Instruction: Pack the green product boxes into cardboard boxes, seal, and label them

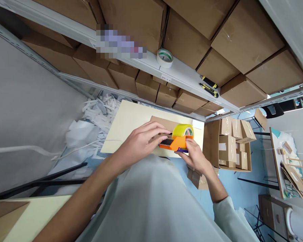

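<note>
My right hand (195, 154) is closed round the handle of an orange tape dispenser (179, 143). A roll of yellow tape (182, 130) is mounted on it. Under the dispenser, a brown cardboard box (160, 120) rests on the pale yellow table (127, 116), partly covered by my hands. My left hand (141, 139) holds the box from the left, with its thumb and fingertips close to the dispenser's front. A dark strip shows beside the fingertips; I cannot tell what it is.
Above the table runs a metal shelf with cardboard boxes (189, 37), a white tape roll (165, 58) and two yellow-black utility knives (209, 90). White paper scraps (101, 109) are heaped at left. A large carton (212, 139) filled with small boxes stands at right.
</note>
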